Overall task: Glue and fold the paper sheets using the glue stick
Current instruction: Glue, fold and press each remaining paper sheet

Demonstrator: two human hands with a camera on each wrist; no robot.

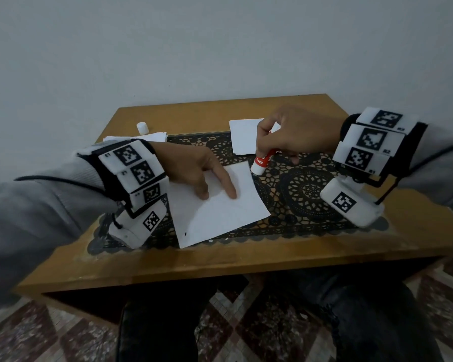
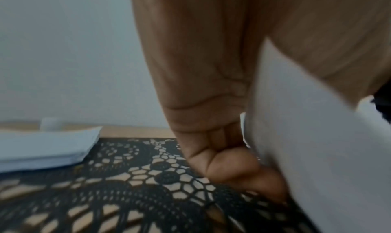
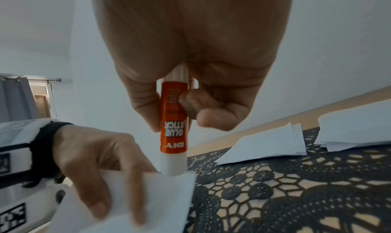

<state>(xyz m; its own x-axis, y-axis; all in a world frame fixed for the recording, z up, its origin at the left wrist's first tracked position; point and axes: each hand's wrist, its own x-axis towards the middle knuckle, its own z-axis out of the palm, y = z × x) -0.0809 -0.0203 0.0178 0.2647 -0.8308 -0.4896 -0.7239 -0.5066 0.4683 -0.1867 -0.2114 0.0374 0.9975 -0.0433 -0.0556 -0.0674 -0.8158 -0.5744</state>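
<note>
Right hand (image 1: 290, 134), fingers and thumb curled round the barrel of the glue stick (image 1: 262, 160), which it pinches tip-down; the white tip of the stick meets the far right corner of the paper sheet (image 1: 217, 212). In the right wrist view the orange label of the glue stick (image 3: 174, 128) reads upside down, and its white end touches the sheet's corner (image 3: 169, 186). Left hand (image 1: 194, 171), fingers extended and fairly straight, presses flat on the upper left part of the same sheet and holds it against the lace mat (image 1: 306, 194); the left wrist view is blurred and shows only the palm (image 2: 201, 86) beside the white paper. The sheet lies skewed on the mat, near the front edge of the desk (image 1: 220, 259). Behind the right hand, a small stack of paper sheets (image 1: 242, 137) rests partly on the mat. At the far left, a second stack (image 1: 139, 137) lies just behind the left wrist, with a white cap (image 1: 142, 128) standing on bare wood just beyond it. Marker-covered wrist rigs (image 1: 369, 142) sit on both forearms. Patterned floor tiles (image 1: 246, 322) show below the desk.
</note>
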